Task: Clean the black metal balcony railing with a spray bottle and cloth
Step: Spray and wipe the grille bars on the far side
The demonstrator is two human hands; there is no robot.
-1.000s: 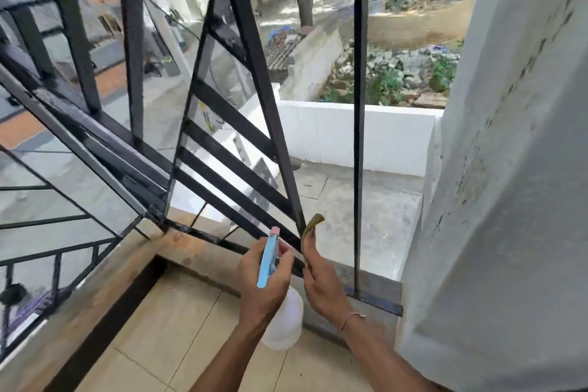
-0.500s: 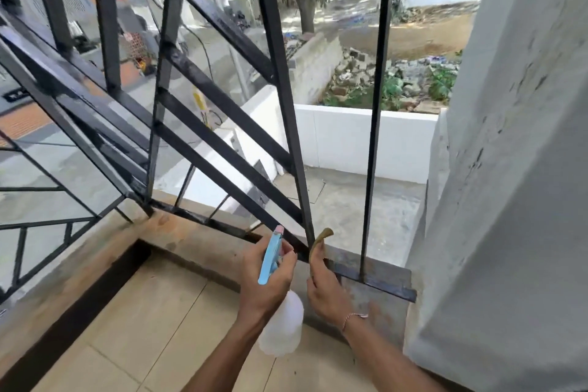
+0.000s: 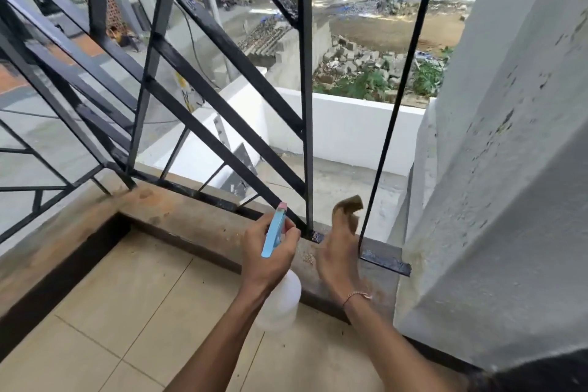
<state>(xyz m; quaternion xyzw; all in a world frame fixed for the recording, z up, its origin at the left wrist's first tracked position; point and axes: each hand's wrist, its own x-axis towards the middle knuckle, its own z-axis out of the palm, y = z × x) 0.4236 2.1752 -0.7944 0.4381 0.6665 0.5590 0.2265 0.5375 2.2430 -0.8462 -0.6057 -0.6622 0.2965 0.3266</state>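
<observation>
The black metal railing point(image 3: 307, 79) rises from a low ledge, with slanted bars to the left and a thin upright bar point(image 3: 394, 111) to the right. My left hand point(image 3: 269, 256) grips a spray bottle point(image 3: 281, 302) with a blue trigger head, its nozzle pointing at the foot of the thick upright bar. My right hand point(image 3: 339, 251) holds a brown cloth point(image 3: 346, 205) between the two upright bars, just above the railing's flat base strip point(image 3: 385, 259). The right hand is blurred.
A white pillar point(image 3: 496, 169) stands close on the right. The stained concrete ledge point(image 3: 178, 213) carries the railing, and beige floor tiles point(image 3: 133, 312) lie below it. Beyond the bars are a lower roof, a white wall and rubble.
My head has moved closer and lower, so the railing's base fills more of the view. My right hand with the cloth has shifted right, from the thick upright toward the thin bar.
</observation>
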